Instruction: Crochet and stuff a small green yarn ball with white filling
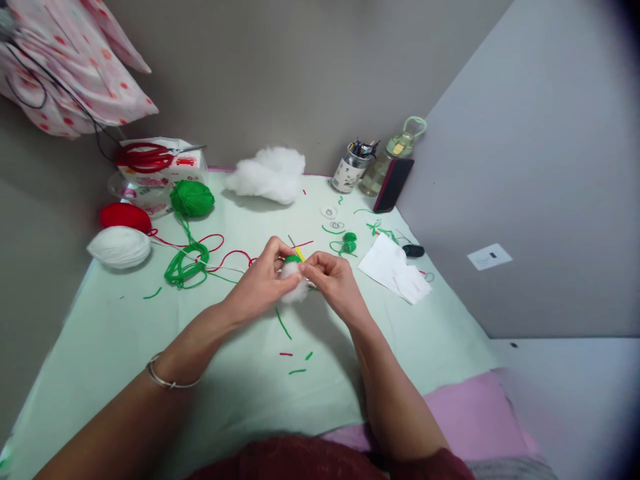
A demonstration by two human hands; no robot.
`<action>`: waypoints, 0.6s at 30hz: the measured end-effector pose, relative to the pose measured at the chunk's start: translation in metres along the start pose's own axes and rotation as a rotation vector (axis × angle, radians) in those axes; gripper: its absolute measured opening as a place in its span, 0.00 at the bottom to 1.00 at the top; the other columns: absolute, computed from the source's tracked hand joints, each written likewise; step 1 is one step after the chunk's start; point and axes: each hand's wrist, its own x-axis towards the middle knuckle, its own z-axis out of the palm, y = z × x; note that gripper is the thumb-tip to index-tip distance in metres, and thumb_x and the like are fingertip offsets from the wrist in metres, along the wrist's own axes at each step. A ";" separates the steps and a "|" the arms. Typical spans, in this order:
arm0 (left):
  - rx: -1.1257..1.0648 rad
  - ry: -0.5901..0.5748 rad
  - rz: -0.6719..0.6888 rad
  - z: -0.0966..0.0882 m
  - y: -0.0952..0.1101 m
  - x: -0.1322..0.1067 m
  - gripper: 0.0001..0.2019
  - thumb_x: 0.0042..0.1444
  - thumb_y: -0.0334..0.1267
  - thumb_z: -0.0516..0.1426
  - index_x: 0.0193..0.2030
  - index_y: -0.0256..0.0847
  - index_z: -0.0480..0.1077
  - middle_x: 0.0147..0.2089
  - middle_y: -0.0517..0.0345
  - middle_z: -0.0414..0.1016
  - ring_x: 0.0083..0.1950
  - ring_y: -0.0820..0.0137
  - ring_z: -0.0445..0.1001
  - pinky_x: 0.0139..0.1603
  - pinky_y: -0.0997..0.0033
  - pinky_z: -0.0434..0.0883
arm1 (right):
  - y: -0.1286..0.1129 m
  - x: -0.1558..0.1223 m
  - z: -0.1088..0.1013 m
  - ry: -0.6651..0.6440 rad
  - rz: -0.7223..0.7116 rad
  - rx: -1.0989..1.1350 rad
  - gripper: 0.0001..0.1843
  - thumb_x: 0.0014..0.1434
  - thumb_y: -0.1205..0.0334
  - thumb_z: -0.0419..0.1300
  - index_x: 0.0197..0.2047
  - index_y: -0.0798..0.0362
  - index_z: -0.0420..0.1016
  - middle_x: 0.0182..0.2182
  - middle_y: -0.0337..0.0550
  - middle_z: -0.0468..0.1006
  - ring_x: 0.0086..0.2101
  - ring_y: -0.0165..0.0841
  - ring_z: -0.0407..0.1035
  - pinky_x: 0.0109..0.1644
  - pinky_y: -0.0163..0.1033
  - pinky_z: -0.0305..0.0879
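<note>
Over the middle of the table, my left hand [260, 280] is closed around a small green crocheted piece [291, 259]. A tuft of white stuffing [295, 291] bulges from its near side. The thumb and fingers of my right hand [330, 277] are pinched together at the edge of the stuffing, touching it. My fingers cover much of the piece, so its full shape is hidden. Just beyond my hands lies a crochet hook [299, 253] with a yellow handle, partly covered by them.
White stuffing [270, 175] is heaped at the back. Green [193, 198], red [125, 217] and white yarn balls [119, 247] sit left, near scissors [145, 157]. A pen cup [347, 175], bottle [375, 175], phone [393, 185] and white paper [395, 268] are right. Yarn scraps lie about.
</note>
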 end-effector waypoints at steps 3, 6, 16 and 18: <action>-0.043 -0.113 -0.020 -0.011 0.009 -0.001 0.10 0.60 0.41 0.62 0.45 0.44 0.66 0.39 0.62 0.68 0.36 0.72 0.67 0.36 0.72 0.65 | 0.001 0.000 -0.002 0.029 -0.009 -0.030 0.19 0.57 0.47 0.66 0.27 0.52 0.69 0.18 0.29 0.56 0.22 0.26 0.48 0.27 0.36 0.45; -0.105 -0.106 -0.004 -0.012 0.011 0.000 0.10 0.62 0.44 0.61 0.45 0.43 0.69 0.39 0.60 0.70 0.36 0.72 0.68 0.35 0.72 0.65 | 0.002 -0.001 -0.004 0.034 -0.032 -0.048 0.18 0.58 0.47 0.66 0.28 0.52 0.70 0.19 0.29 0.56 0.22 0.26 0.49 0.28 0.36 0.47; -0.100 0.185 0.086 0.010 -0.013 0.006 0.09 0.53 0.35 0.62 0.39 0.43 0.67 0.38 0.61 0.72 0.40 0.69 0.73 0.43 0.69 0.68 | -0.004 -0.009 0.009 -0.018 -0.113 -0.228 0.19 0.67 0.50 0.57 0.27 0.50 0.63 0.22 0.32 0.57 0.26 0.28 0.51 0.30 0.37 0.48; -0.105 0.215 0.076 0.010 -0.017 0.007 0.09 0.53 0.36 0.62 0.39 0.43 0.67 0.37 0.61 0.73 0.39 0.69 0.73 0.42 0.69 0.68 | -0.004 -0.013 0.015 0.010 -0.132 -0.264 0.16 0.67 0.53 0.56 0.29 0.50 0.65 0.22 0.32 0.59 0.25 0.28 0.52 0.30 0.37 0.49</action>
